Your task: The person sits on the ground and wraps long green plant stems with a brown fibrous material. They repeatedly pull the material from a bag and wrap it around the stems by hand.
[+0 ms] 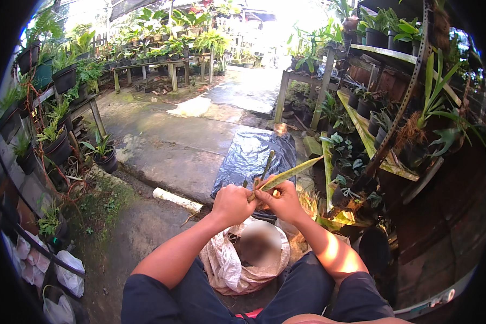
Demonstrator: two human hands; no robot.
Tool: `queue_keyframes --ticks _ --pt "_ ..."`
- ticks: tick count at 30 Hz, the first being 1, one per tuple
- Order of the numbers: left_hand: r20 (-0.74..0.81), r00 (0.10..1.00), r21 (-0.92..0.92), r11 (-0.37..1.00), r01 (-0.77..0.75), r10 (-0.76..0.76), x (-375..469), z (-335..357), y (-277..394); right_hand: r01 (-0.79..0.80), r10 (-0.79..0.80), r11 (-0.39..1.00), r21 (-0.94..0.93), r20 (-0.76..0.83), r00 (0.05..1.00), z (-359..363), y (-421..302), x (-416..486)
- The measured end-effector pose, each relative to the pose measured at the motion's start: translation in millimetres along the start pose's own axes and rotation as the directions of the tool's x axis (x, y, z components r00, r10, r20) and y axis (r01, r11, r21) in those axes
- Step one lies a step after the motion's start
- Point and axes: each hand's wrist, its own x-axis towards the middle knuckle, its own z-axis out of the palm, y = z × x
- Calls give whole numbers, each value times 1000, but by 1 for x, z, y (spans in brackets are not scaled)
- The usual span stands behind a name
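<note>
Both my hands meet in front of me, above the far rim of an open woven sack point(227, 259) between my knees. My left hand point(233, 204) is closed around the base of a plant with long, stiff leaves. Fingers of my right hand point(281, 198) pinch the lower part of one long yellow-green leaf point(291, 172), which points up to the right. A shorter, darker leaf point(269, 164) stands nearly upright beyond my hands. Part of the sack's contents is blurred. Behind the hands, a black plastic sheet point(243, 158) lies on the ground.
A whitish tube-like piece point(178, 200) lies on the concrete floor point(174, 141) at the left. Potted plants stand on benches point(154, 65) further back and hang at the left. Shelves with pots point(380, 113) and a perforated metal upright point(405, 97) rise at the right.
</note>
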Motion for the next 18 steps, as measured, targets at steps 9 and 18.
queue_keyframes --ticks 9,18 --pt "-123 989 -364 924 -120 80 2 12 -16 -70 72 997 26 -73 995 -4 -1 2" --pt "87 996 -392 920 18 18 -1 -4 -10 -61 62 998 34 -36 997 -6 13 -2"
